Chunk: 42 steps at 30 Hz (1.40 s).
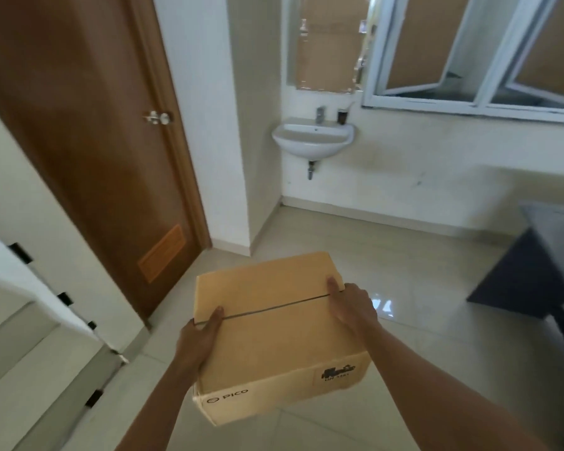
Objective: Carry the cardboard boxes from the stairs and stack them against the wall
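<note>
Cardboard box (274, 333), plain brown, held in mid-air in front of the person at the lower centre of the view, above the pale tiled floor (404, 265) and touching no support. Both bare forearms reach forward from the bottom edge and converge on the box. The left hand (199, 336) clasps the left side wall near the middle of its length, with the left thumb (217, 312) lying on the top face at the end of the seam between the closed flaps. The right hand (352, 307) clasps the opposite wall further from the body, with the right thumb (332, 286) laid flat over the top edge at the seam's other end. On each hand the remaining fingers pass down the side wall and are hidden, so their spread cannot be told; the box sits gripped between the two hands. It is tilted, the near lower corner dipping towards the camera. The near face carries the printed word PICO at the left and a white label with a blurred black mark at the right.

Surroundings: a brown wooden door (88, 141) with a metal knob (158, 118) at the left; a white wall-mounted sink (313, 139) beyond the box, with a tap (320, 114) and a dark cup (342, 116) on its rim; a white-framed window (469, 50) at the upper right; a dark piece of furniture (534, 271) at the right edge; stairs (30, 369) with a white rail (30, 271) at the lower left.
</note>
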Each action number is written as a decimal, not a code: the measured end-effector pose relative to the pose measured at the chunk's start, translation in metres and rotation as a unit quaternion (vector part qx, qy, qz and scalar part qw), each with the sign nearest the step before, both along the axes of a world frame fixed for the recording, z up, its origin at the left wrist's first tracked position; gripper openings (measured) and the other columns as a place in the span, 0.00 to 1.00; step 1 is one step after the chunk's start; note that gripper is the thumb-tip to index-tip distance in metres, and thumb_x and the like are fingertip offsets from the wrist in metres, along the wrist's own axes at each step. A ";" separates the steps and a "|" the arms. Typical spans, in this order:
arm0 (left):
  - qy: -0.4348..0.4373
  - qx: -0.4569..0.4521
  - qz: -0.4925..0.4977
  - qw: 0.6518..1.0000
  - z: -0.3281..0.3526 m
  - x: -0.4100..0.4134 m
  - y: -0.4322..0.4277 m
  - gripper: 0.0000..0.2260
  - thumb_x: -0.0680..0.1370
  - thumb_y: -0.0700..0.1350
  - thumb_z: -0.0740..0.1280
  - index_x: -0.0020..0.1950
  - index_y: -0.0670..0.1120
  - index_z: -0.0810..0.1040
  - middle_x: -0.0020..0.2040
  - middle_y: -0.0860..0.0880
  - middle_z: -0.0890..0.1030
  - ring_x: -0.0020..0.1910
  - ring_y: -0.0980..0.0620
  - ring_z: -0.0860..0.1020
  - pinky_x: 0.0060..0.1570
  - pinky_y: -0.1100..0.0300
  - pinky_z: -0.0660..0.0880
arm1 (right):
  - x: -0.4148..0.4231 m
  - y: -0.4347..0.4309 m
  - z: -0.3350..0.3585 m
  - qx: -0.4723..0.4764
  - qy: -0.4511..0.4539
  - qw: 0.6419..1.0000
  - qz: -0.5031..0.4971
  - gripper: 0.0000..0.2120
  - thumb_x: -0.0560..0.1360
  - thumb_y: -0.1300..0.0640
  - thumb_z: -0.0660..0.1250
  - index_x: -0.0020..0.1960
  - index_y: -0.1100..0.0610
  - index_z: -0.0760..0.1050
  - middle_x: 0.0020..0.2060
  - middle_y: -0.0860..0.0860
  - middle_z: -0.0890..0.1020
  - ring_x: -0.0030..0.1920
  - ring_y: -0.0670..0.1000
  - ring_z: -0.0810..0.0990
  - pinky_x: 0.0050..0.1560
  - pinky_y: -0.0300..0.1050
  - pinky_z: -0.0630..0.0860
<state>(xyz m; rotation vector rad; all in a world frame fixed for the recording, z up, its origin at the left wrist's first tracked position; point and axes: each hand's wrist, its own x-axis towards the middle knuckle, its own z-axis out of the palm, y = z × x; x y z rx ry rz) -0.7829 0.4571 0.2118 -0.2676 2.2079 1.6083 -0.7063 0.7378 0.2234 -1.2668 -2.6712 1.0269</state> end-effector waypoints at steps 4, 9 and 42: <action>-0.004 -0.013 -0.082 0.997 0.005 0.034 0.049 0.22 0.73 0.62 0.68 0.57 0.47 0.78 0.50 0.43 0.82 0.48 0.42 0.81 0.55 0.45 0.78 | 0.076 0.039 -0.003 -0.014 0.015 0.999 -0.049 0.34 0.78 0.33 0.47 0.60 0.60 0.75 0.50 0.55 0.78 0.47 0.55 0.76 0.47 0.48 0.71; -0.023 -0.027 -0.153 0.988 0.012 0.094 0.098 0.30 0.69 0.65 0.70 0.61 0.44 0.77 0.52 0.42 0.82 0.48 0.42 0.81 0.55 0.44 0.78 | 0.174 0.071 -0.001 -0.023 0.020 0.994 -0.108 0.34 0.78 0.33 0.47 0.61 0.60 0.74 0.55 0.56 0.80 0.52 0.57 0.78 0.51 0.50 0.71; 0.034 -0.019 -0.685 0.727 0.053 0.607 0.177 0.22 0.72 0.60 0.70 0.56 0.45 0.79 0.53 0.42 0.82 0.50 0.41 0.81 0.56 0.45 0.77 | 0.811 -0.176 0.031 0.019 0.037 0.722 -0.691 0.35 0.77 0.33 0.48 0.63 0.59 0.75 0.57 0.60 0.79 0.56 0.62 0.78 0.52 0.51 0.73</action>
